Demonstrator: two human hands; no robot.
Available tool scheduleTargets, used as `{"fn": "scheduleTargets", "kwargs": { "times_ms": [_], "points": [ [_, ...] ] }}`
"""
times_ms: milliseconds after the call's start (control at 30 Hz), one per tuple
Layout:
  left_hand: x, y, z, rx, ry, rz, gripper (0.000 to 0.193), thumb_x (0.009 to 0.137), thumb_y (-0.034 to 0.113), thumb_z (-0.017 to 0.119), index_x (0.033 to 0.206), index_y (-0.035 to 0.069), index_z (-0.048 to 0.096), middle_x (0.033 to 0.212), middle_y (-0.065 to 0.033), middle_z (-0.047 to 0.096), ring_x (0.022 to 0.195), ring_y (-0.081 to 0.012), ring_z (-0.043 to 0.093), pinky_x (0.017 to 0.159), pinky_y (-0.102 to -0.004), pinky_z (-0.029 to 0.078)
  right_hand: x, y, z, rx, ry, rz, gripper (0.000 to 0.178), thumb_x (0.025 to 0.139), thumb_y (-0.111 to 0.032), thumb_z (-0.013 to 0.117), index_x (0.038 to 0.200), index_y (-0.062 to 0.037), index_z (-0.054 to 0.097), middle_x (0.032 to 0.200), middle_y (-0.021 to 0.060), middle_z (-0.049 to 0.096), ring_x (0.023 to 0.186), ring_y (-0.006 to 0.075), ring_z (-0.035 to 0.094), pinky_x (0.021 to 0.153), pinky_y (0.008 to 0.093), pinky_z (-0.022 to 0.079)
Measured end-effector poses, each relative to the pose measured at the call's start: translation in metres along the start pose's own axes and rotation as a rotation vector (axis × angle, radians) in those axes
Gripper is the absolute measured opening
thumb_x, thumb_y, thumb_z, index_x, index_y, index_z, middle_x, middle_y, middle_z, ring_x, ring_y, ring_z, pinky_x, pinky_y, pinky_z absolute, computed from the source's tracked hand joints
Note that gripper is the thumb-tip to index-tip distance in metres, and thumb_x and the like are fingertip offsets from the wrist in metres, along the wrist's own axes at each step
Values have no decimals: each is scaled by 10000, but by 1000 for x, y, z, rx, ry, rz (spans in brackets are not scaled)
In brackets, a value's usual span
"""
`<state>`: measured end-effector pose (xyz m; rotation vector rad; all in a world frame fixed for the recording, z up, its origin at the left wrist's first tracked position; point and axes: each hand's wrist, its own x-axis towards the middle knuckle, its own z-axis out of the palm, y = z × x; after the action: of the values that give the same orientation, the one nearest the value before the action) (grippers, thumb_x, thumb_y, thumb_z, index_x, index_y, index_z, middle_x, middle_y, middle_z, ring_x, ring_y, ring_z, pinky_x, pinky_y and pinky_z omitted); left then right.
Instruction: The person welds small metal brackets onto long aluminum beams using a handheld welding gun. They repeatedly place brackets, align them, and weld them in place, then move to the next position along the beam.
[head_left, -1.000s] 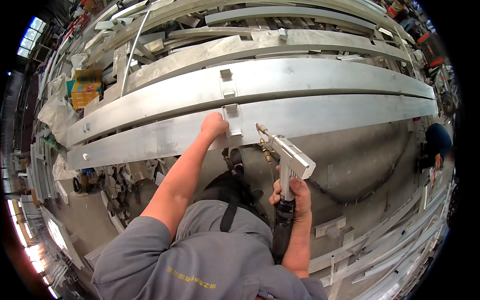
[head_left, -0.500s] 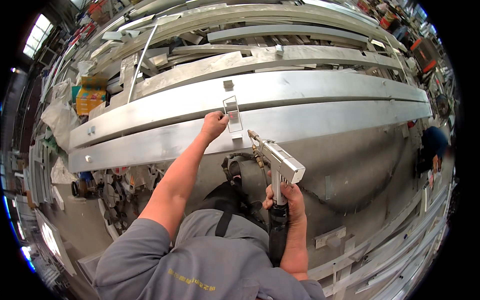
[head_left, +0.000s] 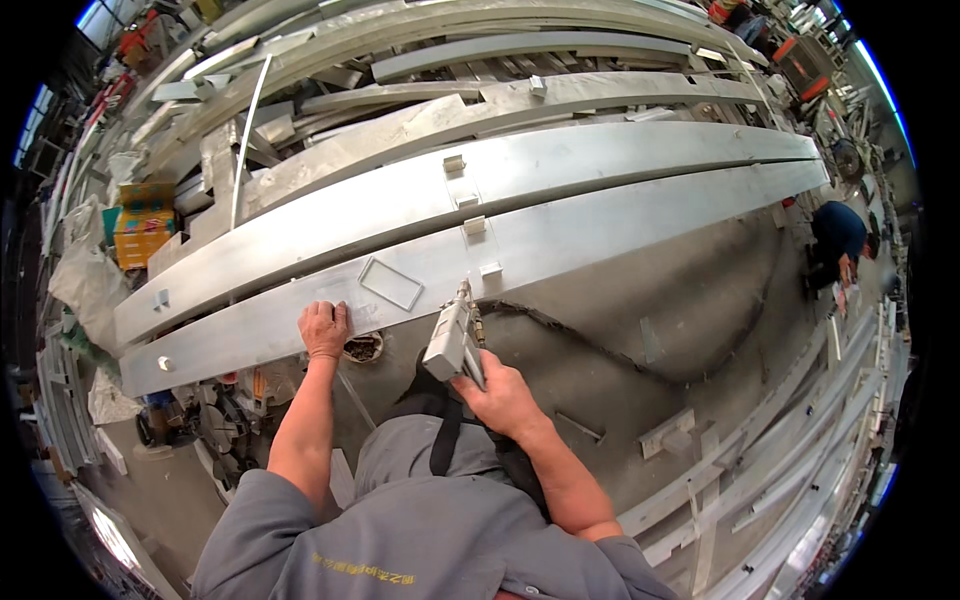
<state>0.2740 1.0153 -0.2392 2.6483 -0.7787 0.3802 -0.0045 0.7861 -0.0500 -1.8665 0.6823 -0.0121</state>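
My left hand point(head_left: 325, 328) lies flat, fingers spread and closed on nothing, on the near edge of the long, pale, brushed-aluminium beam point(head_left: 600, 215) that runs across in front of me. I lean on it there to steady myself and to keep my fingers well away from the tool's tip.

My right hand point(head_left: 500, 395) is wrapped tight around the grip of the grey, box-bodied handheld torch point(head_left: 447, 345), whose brass-coloured nozzle points up and away from me. The nozzle tip sits right at the lower edge of the beam, just beside a small square aluminium tab point(head_left: 490, 269) fixed there. I hold it at a slant so the tip meets the seam under the tab while the body stays clear of the metal; whether the tip is touching I cannot tell.

A thin rectangular outline plate point(head_left: 391, 283) lies flat on the beam's face between my two hands. More small tabs point(head_left: 474, 225) stand in a line up the beam above the nozzle. A dark hose point(head_left: 600, 350) trails over the grey concrete floor point(head_left: 680, 300) to my right. Far off to the right another person in dark blue point(head_left: 838, 232) crouches at the beam's end.
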Motion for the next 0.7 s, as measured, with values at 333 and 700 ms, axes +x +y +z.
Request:
{"fn": "scheduleTargets", "kwargs": {
  "times_ms": [333, 700],
  "points": [
    [13, -14, -9, -98, -38, 95, 268, 881, 283, 716, 750, 114, 554, 796, -81, 564, 818, -324, 557, 735, -460, 419, 24, -34, 58, -152, 138, 171, 444, 939, -340, 676, 1083, 48, 514, 930, 348, 670, 887, 547, 641, 768, 596, 510],
    [18, -17, -10, -117, -31, 111, 268, 888, 285, 711, 759, 110, 555, 811, -82, 564, 822, -319, 555, 745, -460, 410, 34, -38, 68, -165, 200, 213, 469, 930, -352, 676, 1085, 72, 549, 942, 354, 675, 921, 539, 645, 820, 580, 514]
  ]
}}
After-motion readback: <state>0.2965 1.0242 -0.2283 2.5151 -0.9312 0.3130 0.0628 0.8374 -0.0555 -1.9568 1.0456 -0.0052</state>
